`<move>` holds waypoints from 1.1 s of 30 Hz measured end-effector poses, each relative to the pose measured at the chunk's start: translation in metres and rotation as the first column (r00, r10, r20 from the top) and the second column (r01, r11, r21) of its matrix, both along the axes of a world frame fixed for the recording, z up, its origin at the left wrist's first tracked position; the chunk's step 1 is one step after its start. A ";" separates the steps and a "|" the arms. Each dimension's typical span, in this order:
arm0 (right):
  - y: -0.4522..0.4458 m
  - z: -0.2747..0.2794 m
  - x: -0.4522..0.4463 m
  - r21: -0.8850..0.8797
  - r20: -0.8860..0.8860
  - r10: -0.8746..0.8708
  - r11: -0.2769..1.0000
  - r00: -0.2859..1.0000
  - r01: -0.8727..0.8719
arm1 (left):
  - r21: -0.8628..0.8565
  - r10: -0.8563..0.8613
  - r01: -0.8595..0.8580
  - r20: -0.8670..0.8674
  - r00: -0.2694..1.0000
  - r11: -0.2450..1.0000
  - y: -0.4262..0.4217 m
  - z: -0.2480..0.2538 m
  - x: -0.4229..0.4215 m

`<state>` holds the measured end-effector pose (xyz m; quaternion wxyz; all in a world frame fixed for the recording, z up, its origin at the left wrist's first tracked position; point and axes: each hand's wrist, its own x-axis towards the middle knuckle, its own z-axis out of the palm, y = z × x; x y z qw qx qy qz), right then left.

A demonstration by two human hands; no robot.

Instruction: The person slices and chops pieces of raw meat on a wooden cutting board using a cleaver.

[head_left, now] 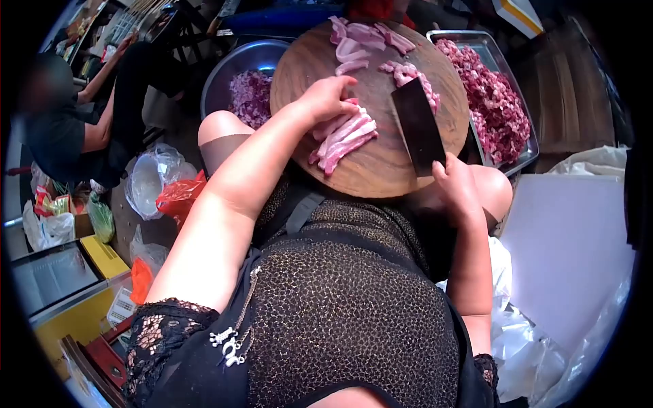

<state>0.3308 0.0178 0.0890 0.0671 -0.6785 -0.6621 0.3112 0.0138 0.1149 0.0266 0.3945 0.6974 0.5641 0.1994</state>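
A round wooden chopping block (pixel 381 166) stands in front of me. My right hand (pixel 457 183) is closed on the handle end of a cleaver (pixel 418 126), whose broad dark blade lies over the block's right part. Beside the blade's upper end are small cut meat pieces (pixel 408 73). My left hand (pixel 328 100) is at the upper end of a bundle of meat strips (pixel 347 139), its fingers bent; whether they grip the meat I cannot tell. More meat slices (pixel 354 42) lie at the block's far edge.
A metal tray (pixel 532 146) of chopped meat (pixel 493 102) stands right of the block, and a steel bowl (pixel 224 71) with chopped meat stands left. A seated person (pixel 61 129) is at the far left, near plastic bags (pixel 153 180). A pale board (pixel 568 238) lies at right.
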 end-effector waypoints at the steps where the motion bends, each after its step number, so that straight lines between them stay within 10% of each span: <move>1: -0.004 -0.004 0.002 -0.007 0.001 -0.014 1.000 1.000 0.014 | 0.030 0.020 -0.020 0.000 1.000 0.999 0.002 -0.004 -0.001; 7: -0.004 0.002 -0.013 0.111 0.130 0.038 0.992 0.991 -0.053 | 0.208 0.209 -0.197 -0.036 0.977 0.958 -0.007 -0.002 -0.011; 9: -0.006 0.013 -0.016 0.093 0.081 0.050 0.994 0.995 -0.058 | -0.207 0.112 -0.126 -0.076 0.991 0.970 -0.025 0.007 -0.011; 15: -0.026 0.010 -0.030 0.170 -0.238 0.066 0.985 0.969 -0.025 | 0.415 0.154 -0.084 -0.136 0.979 0.906 -0.053 -0.005 -0.011; 19: -0.020 0.017 -0.054 0.168 -0.206 0.157 0.978 0.966 -0.123 | 0.484 -0.085 0.120 -0.095 0.992 0.867 -0.042 -0.016 -0.012; 29: -0.033 0.002 -0.078 0.329 0.330 0.281 0.861 0.901 -0.389 | 0.563 -0.161 0.157 -0.043 0.986 0.811 -0.048 -0.025 -0.014; 31: -0.037 0.002 -0.080 0.350 0.329 0.278 0.852 0.902 -0.390 | 0.236 -0.144 0.071 0.309 0.940 0.969 -0.052 -0.019 0.000; 33: -0.036 0.003 -0.078 0.376 0.333 0.271 0.840 0.903 -0.391 | 0.440 -0.228 0.173 0.076 0.971 0.881 -0.057 0.003 0.007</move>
